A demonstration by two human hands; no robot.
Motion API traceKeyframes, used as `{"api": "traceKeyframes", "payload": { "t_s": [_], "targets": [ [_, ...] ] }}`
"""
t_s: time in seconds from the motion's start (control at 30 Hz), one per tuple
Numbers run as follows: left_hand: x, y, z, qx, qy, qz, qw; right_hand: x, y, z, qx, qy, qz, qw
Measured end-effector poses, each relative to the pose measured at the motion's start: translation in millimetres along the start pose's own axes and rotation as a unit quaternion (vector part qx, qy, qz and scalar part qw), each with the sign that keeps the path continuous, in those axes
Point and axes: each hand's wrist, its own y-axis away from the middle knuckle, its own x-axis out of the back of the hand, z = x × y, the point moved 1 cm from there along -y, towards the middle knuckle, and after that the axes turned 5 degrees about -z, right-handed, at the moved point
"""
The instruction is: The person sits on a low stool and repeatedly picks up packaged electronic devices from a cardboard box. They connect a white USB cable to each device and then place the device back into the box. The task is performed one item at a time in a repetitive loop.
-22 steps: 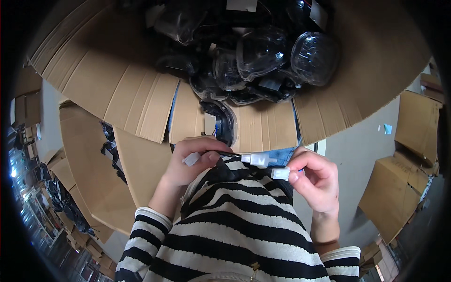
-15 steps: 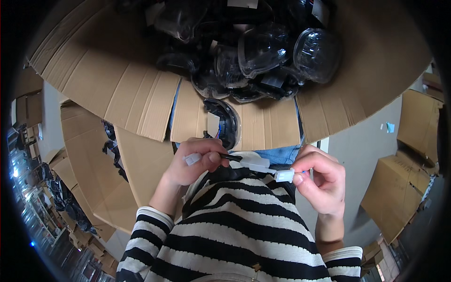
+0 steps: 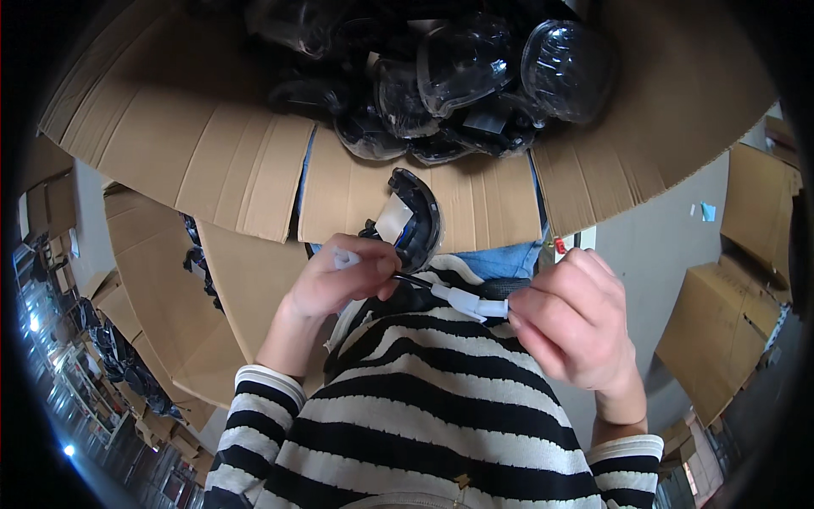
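Observation:
My left hand (image 3: 343, 284) is closed around a black cable (image 3: 410, 278) that ends in a white plastic connector (image 3: 456, 299). A second small white plug (image 3: 343, 258) pokes out at the back of that fist. Between finger and thumb, my right hand (image 3: 572, 318) pinches another white connector (image 3: 493, 310), partly hidden by the fingers. The two connectors touch end to end in front of my striped shirt; how deeply they fit cannot be seen. A red tip (image 3: 560, 245) shows just above my right hand. Beyond my left hand, a curved black part with a clear cover (image 3: 424, 222) lies on cardboard.
A heap of black parts with clear covers (image 3: 466, 68) fills the far side of the cardboard-covered surface (image 3: 225, 153). An opened carton (image 3: 161, 297) stands at the left, with black parts inside. More cartons (image 3: 708, 331) are on the floor at the right.
The connector in my right hand has come against the left one, and my right fingers have curled further over it. The curved black part has tilted, and the whole view has shifted slightly.

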Motion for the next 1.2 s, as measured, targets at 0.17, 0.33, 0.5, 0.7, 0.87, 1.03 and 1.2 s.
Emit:
{"api": "traceKeyframes", "payload": {
  "t_s": [0.17, 0.33, 0.5, 0.7, 0.87, 1.03, 1.2],
  "targets": [
    [8, -10, 4, 0.009, -0.021, -0.09, 0.996, -5, 4, 6, 0.063, 0.089, 0.033, 0.994],
    [2, -16, 6, 0.027, 0.011, -0.058, 0.998, -14, 2, 18, 0.078, 0.069, 0.063, 0.993],
    [-2, 6, 17, -0.048, -0.036, -0.006, 0.998, -12, 4, 26, -0.003, -0.067, 0.068, 0.995],
    [45, 168, 80, -0.503, -0.033, 0.203, 0.84, -4, 36, 23, -0.153, -0.189, 0.118, 0.963],
    [149, 296, 103, -0.632, -0.095, 0.536, 0.552, -24, 38, 17, -0.15, -0.215, 0.085, 0.961],
    [308, 241, 38, -0.411, -0.13, 0.654, 0.622, -31, 31, 9, -0.14, -0.229, 0.057, 0.962],
    [320, 148, -9, -0.287, -0.291, 0.631, 0.659, -28, 33, 8, -0.149, -0.235, 0.064, 0.959]
  ]
}}
